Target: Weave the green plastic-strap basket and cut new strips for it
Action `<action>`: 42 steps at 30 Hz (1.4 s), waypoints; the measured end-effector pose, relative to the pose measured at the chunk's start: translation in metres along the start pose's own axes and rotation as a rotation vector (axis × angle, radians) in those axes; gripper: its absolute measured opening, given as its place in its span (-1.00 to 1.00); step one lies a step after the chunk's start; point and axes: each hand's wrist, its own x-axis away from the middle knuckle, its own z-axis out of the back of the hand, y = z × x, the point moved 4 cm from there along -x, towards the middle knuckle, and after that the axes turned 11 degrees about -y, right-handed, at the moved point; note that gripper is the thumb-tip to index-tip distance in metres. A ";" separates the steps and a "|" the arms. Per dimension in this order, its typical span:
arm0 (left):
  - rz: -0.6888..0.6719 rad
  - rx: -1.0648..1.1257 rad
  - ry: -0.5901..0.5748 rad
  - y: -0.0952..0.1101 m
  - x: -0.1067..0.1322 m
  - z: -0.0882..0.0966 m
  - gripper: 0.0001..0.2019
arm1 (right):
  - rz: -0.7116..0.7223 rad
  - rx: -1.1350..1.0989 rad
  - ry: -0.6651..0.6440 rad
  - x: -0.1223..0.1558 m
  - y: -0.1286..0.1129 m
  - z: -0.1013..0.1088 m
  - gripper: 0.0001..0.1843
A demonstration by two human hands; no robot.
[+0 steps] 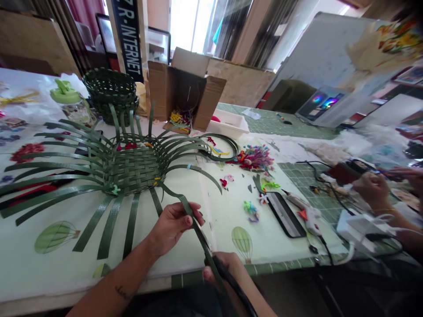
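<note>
A half-woven green basket base (132, 165) lies on the table, with long loose green strips fanning out all round it. My left hand (173, 224) is closed in a pinch on one green strip (194, 222) that runs from the weave toward me. My right hand (224, 268), at the table's near edge, is closed around the same strip lower down, together with a dark tool whose kind I cannot make out.
Finished green baskets (110, 92) stand stacked at the back left beside an open cardboard box (181, 94). Colourful small clips (253, 158), a black phone (286, 213) and a glue gun (306, 213) lie to the right. Another person's hands (373, 189) work at the far right.
</note>
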 end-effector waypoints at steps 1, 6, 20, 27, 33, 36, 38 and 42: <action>0.004 -0.001 0.001 0.000 0.000 0.000 -0.74 | -0.002 -0.022 0.004 0.000 0.001 -0.001 -0.41; 0.004 -0.005 0.014 -0.002 -0.001 -0.003 -0.73 | 0.091 -0.044 -0.026 -0.003 0.006 -0.002 -0.40; 0.040 -0.027 -0.013 -0.007 -0.002 -0.008 -0.71 | 0.080 -0.115 0.007 -0.005 0.003 -0.005 -0.40; 0.112 -0.079 -0.029 -0.016 -0.001 -0.008 -0.71 | 0.080 -0.096 -0.007 -0.008 0.005 -0.003 -0.37; 0.120 -0.097 -0.006 -0.017 -0.002 -0.009 -0.69 | 0.082 -0.162 0.005 -0.007 0.003 -0.006 -0.38; 0.100 -0.097 -0.012 -0.012 -0.003 -0.010 -0.67 | 0.085 -0.191 -0.002 -0.006 0.000 -0.005 -0.39; 0.066 -0.066 0.001 -0.007 -0.004 -0.009 -0.63 | 0.092 -0.188 -0.013 -0.006 -0.002 -0.004 -0.40; 0.030 0.018 0.023 0.000 -0.004 -0.007 -0.67 | 0.073 -0.140 -0.013 -0.006 -0.003 -0.002 -0.40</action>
